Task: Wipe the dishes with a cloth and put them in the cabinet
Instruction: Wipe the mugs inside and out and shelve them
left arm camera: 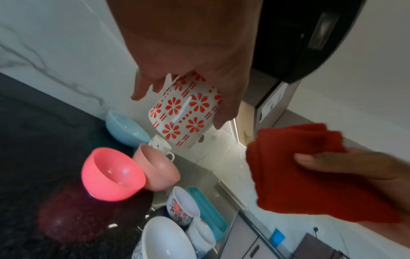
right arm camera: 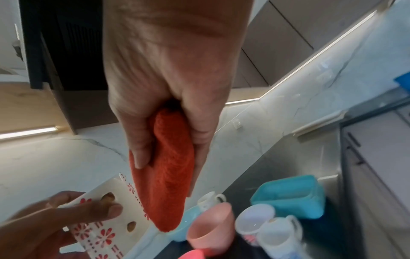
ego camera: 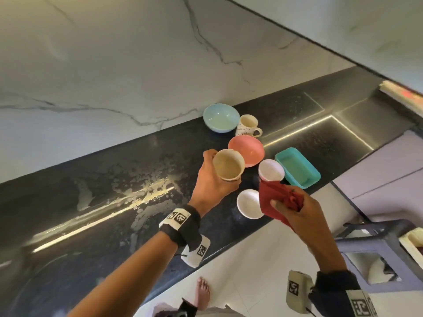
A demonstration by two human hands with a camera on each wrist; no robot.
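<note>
**Patterned cup held up, cloth not yet applied**

On the left, a cup with a red flower pattern [left arm camera: 186, 112] is gripped by the left hand [ego camera: 214, 179], its fingers [right arm camera: 97, 213] curled round the wall, and is held above the dark worktop [ego camera: 91, 184] with its mouth tilted towards the head camera; to the right, a folded red cloth [ego camera: 278, 200] is pinched between thumb and fingers of the right hand [ego camera: 302, 211], near the cup but apart from it; the step in hand is judged to be the start of wiping this cup. For the next move, the cloth must be brought to the cup and worked round inside and outside while the left hand turns it.

On the worktop beyond, left to right, a pale blue bowl [ego camera: 220, 121], a speckled mug [ego camera: 248, 125], a pink bowl [ego camera: 247, 151], two white bowls [ego camera: 271, 170] and a teal tray [ego camera: 297, 167] are seen, none yet wiped, so far as can be judged.

The cabinet for the dishes cannot be identified with certainty; whether the dishes are wet cannot be told; in the wrist views the nearest crockery is blurred and partly cut off.
</note>
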